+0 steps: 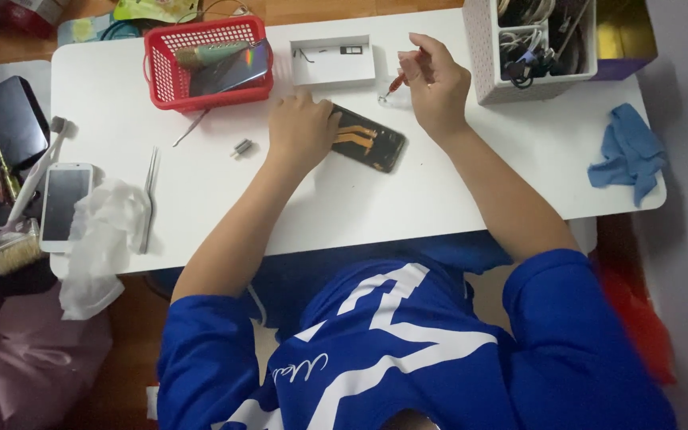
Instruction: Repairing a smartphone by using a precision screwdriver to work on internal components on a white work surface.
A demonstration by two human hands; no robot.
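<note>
Currently the left hand (302, 127) lies knuckles-up on the white bench (376, 199), fingers curled and pressing on the near end of an opened phone (369, 138). The phone lies flat and skewed, back cover off, dark interior with orange flex strips showing. It sits near the middle of the bench, toward the far edge, between the two hands.

Right hand (436, 86) is raised just beyond the phone's far corner, fingers pinched around a small screwdriver (393, 84) with a red handle; the tip points down toward the bench surface beside the phone. Whether the tip touches the bench cannot be told.

Surroundings, far edge: shallow white box tray (334, 62) just behind the phone, holding small parts. Red plastic basket (205, 62) to its left with a dark glossy panel leaning inside. White perforated bin (483, 56) of cables to the right of the right hand.

Left part of the bench: thin metal probe (190, 127) next to the basket, a small grey cylindrical part (241, 147), metal tweezers (150, 195), crumpled white tissue (101, 239), a white phone (65, 203) face up at the bench edge, a brush (17, 231) beside it.

Right end: crumpled blue cloth (629, 151), well apart from both hands.

Person wears a blue shirt with white markings.
</note>
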